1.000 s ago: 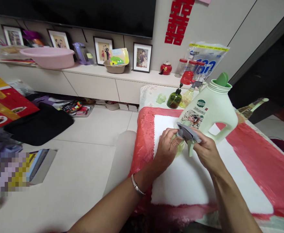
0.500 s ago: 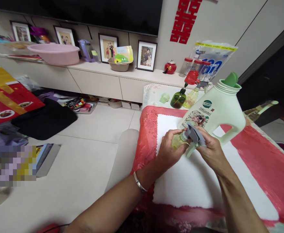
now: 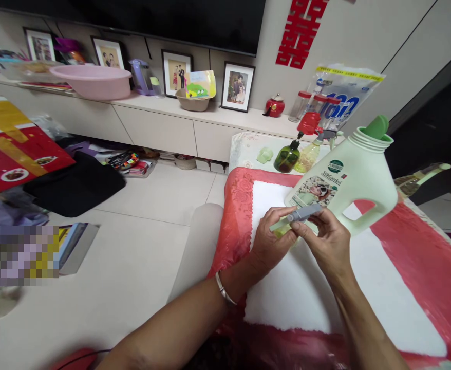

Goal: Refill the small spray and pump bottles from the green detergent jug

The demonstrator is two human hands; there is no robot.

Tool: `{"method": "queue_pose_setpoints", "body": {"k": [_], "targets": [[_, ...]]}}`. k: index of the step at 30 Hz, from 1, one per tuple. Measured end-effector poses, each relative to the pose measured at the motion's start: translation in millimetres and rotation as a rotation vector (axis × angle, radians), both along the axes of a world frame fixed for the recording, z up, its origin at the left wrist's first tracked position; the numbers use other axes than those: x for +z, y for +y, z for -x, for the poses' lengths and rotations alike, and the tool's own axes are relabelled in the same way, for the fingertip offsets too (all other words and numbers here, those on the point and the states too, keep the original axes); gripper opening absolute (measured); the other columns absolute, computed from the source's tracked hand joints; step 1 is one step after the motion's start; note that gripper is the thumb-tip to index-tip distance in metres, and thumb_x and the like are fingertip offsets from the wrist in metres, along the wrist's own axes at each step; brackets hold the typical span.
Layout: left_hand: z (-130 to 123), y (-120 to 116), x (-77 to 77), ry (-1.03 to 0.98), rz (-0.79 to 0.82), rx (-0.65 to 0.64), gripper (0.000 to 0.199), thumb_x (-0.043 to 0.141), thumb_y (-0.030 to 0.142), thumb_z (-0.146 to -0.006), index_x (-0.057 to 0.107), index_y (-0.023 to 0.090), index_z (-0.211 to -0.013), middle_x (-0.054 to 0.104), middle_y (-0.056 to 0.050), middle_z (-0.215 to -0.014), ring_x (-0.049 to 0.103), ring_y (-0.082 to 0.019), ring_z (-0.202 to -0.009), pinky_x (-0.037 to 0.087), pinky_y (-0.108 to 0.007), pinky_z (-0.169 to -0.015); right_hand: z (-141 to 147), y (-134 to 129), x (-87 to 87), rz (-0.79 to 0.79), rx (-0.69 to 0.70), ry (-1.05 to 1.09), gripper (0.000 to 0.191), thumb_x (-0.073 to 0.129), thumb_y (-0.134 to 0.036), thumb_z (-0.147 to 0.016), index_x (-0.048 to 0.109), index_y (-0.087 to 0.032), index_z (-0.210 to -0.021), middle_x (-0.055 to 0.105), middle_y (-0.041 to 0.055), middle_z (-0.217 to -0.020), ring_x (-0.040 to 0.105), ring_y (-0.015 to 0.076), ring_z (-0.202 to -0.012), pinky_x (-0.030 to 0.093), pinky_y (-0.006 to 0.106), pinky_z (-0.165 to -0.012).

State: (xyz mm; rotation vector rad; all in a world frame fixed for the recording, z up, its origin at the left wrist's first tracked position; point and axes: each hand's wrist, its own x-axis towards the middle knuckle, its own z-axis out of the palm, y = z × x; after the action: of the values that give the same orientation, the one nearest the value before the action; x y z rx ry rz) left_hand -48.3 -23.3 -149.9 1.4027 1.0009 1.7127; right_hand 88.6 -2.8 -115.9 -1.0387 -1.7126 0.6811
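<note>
My left hand (image 3: 268, 245) is closed around a small clear bottle (image 3: 282, 231) with yellowish liquid, mostly hidden by the fingers. On its top is a grey trigger spray head (image 3: 305, 211) with a pale green trigger lying across the left fingers. My right hand (image 3: 329, 242) pinches this head from the right. Whether its thread is tight on the neck is hidden. Just behind both hands stands a large pale green jug (image 3: 375, 174) with a loop handle; a green cap (image 3: 377, 126) rests tilted at its mouth.
A white cloth (image 3: 287, 298) lies over a red plastic sheet (image 3: 239, 205) on the table. Behind are a dark green pump bottle (image 3: 287, 158), another spray bottle (image 3: 309, 155) and a pale green crumpled item (image 3: 264, 154). A clear bottle (image 3: 412, 184) lies tilted beyond the jug.
The spray head has turned on the bottle, its trigger swinging from pointing toward me to pointing left. My right fingers have shifted around it, the thumb now in front.
</note>
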Motion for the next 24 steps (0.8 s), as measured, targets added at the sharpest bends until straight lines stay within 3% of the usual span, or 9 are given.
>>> {"method": "queue_pose_setpoints", "body": {"k": [6, 8, 11, 13, 17, 21, 24], "targets": [[-1, -1, 2.1, -0.015, 0.024, 0.007, 0.035, 0.069, 0.016, -0.084, 0.065, 0.022, -0.119, 0.07, -0.007, -0.121, 0.067, -0.024, -0.113, 0.053, -0.042, -0.104, -4, -6, 2.9, -0.006, 0.038, -0.014, 0.025, 0.076, -0.04, -0.091, 0.071, -0.019, -0.104, 0.063, 0.0054, -0.109, 0.061, 0.0193, -0.104, 0.05, 0.033, -0.093], [-2, -1, 2.9, 0.013, 0.044, 0.023, 0.036, 0.068, 0.012, -0.082, 0.065, 0.022, -0.116, 0.071, -0.007, -0.118, 0.068, -0.024, -0.111, 0.054, -0.043, -0.103, -5, -5, 1.3, -0.07, -0.002, -0.033, 0.023, 0.076, -0.039, -0.09, 0.07, -0.018, -0.098, 0.062, 0.005, -0.104, 0.06, 0.018, -0.1, 0.049, 0.03, -0.089], [-3, -1, 3.3, 0.08, 0.075, 0.047, 0.023, 0.069, 0.015, -0.083, 0.066, 0.022, -0.104, 0.073, -0.007, -0.109, 0.069, -0.026, -0.106, 0.055, -0.045, -0.101, -1, -4, -3.3, -0.137, -0.099, -0.07, 0.028, 0.078, -0.042, -0.087, 0.068, -0.016, -0.092, 0.061, 0.0056, -0.099, 0.06, 0.018, -0.097, 0.05, 0.03, -0.086], [-2, -1, 3.2, 0.106, 0.077, 0.066, 0.018, 0.071, 0.021, -0.084, 0.068, 0.022, -0.102, 0.074, -0.008, -0.109, 0.069, -0.027, -0.107, 0.056, -0.046, -0.102, 4, -5, -5.6, -0.141, -0.156, -0.077, 0.034, 0.077, -0.047, -0.087, 0.068, -0.016, -0.097, 0.062, 0.0069, -0.101, 0.061, 0.019, -0.098, 0.052, 0.032, -0.088], [-1, -1, 3.4, 0.108, 0.074, 0.082, 0.028, 0.073, 0.024, -0.085, 0.068, 0.022, -0.112, 0.075, -0.008, -0.116, 0.069, -0.027, -0.111, 0.055, -0.045, -0.103, 8, -10, -3.6, -0.101, -0.206, -0.086, 0.044, 0.075, -0.052, -0.087, 0.068, -0.016, -0.11, 0.064, 0.0079, -0.106, 0.062, 0.0198, -0.099, 0.055, 0.036, -0.093], [-1, -1, 5.4, 0.101, 0.076, 0.074, 0.028, 0.072, 0.019, -0.084, 0.068, 0.022, -0.112, 0.074, -0.008, -0.119, 0.069, -0.027, -0.114, 0.055, -0.046, -0.105, 2, -15, 3.5, -0.058, -0.18, -0.138, 0.042, 0.078, -0.049, -0.087, 0.07, -0.019, -0.115, 0.065, 0.006, -0.106, 0.064, 0.0199, -0.099, 0.054, 0.039, -0.096], [-1, -1, 6.7, 0.098, 0.083, 0.073, 0.031, 0.072, 0.018, -0.082, 0.068, 0.022, -0.112, 0.075, -0.007, -0.117, 0.07, -0.026, -0.112, 0.056, -0.044, -0.104, -1, -15, 5.4, -0.009, -0.099, 0.013, 0.048, 0.081, -0.042, -0.086, 0.067, -0.023, -0.127, 0.062, 0.007, -0.121, 0.064, 0.0208, -0.107, 0.054, 0.04, -0.1]]}}
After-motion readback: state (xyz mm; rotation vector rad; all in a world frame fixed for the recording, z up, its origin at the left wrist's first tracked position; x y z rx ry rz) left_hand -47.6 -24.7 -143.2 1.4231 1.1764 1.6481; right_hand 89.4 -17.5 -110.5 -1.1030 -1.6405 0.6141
